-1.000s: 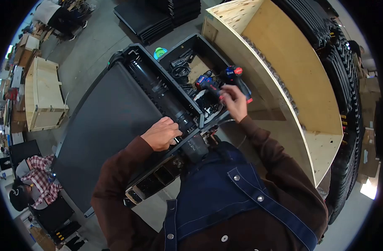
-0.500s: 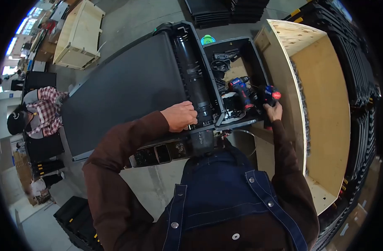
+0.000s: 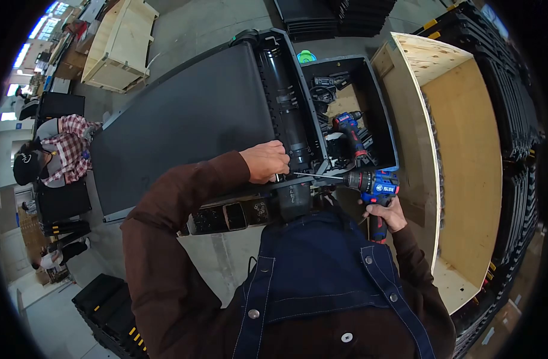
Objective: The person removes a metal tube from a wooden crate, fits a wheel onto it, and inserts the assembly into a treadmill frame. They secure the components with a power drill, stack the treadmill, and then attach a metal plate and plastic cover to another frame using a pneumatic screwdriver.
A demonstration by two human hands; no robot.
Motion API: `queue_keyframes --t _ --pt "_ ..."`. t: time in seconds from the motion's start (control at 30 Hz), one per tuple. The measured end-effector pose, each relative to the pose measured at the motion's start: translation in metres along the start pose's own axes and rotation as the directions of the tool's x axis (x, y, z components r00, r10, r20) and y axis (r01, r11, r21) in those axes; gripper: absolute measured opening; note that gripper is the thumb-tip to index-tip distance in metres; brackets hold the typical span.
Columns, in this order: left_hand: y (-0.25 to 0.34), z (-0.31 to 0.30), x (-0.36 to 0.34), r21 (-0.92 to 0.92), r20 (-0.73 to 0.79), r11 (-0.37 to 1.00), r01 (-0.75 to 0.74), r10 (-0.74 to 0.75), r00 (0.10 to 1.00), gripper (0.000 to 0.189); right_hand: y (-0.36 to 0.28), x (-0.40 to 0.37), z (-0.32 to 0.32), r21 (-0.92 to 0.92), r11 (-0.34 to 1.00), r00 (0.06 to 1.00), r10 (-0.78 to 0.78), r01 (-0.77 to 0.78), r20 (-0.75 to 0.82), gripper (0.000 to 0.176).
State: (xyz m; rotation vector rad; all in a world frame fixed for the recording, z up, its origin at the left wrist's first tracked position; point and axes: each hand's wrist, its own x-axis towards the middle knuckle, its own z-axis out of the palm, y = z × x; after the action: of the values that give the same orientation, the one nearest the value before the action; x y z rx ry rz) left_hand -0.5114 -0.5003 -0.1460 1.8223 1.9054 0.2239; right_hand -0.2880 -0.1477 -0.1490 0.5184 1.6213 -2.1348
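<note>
A black treadmill (image 3: 184, 119) lies in front of me with its motor end exposed. My left hand (image 3: 265, 161) is closed on a small part at the frame edge beside the black roller (image 3: 289, 113). My right hand (image 3: 389, 212) grips a blue cordless drill (image 3: 373, 182), held level with its long bit pointing left toward my left hand. A second blue drill (image 3: 349, 128) rests in the black bin (image 3: 386, 128) to the right of the treadmill.
A large plywood crate (image 3: 459, 143) stands right of the bin. Stacks of black panels (image 3: 334, 15) lie at the top and along the right edge. A person in a plaid shirt (image 3: 58, 149) sits at left. Another wooden crate (image 3: 115, 45) is upper left.
My right hand has lifted the blue drill away from the bin and brought it down and left, bit aimed at the treadmill frame. My left hand has stayed at the frame edge.
</note>
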Motion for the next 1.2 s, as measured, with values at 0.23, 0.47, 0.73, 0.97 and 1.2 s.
queue_keyframes --t 0.23,0.47,0.73,0.97,1.2 --pt "0.000 -0.002 0.000 -0.034 0.023 0.999 -0.003 0.004 1.000 0.024 -0.015 0.002 0.011 -0.055 0.998 1.000 0.025 -0.025 0.004 0.037" --pt "-0.001 0.003 -0.001 0.014 0.007 1.000 0.004 -0.004 1.000 0.020 -0.031 0.037 -0.021 -0.197 0.970 0.983 0.163 -0.143 0.087 0.032" --pt "-0.003 0.001 -0.002 -0.070 -0.019 0.998 0.011 -0.012 1.000 0.021 -0.042 0.049 -0.018 -0.249 0.958 0.982 0.172 -0.146 0.083 0.031" --pt "-0.004 0.001 -0.002 -0.114 -0.015 0.993 0.004 -0.005 1.000 0.023 -0.042 0.058 -0.019 -0.221 0.963 0.979 0.181 -0.157 0.093 0.035" --pt "-0.005 -0.006 0.001 -0.122 0.045 0.992 0.027 -0.021 0.999 0.026 -0.042 0.067 -0.023 -0.254 0.955 0.970 0.193 -0.152 0.147 0.035"
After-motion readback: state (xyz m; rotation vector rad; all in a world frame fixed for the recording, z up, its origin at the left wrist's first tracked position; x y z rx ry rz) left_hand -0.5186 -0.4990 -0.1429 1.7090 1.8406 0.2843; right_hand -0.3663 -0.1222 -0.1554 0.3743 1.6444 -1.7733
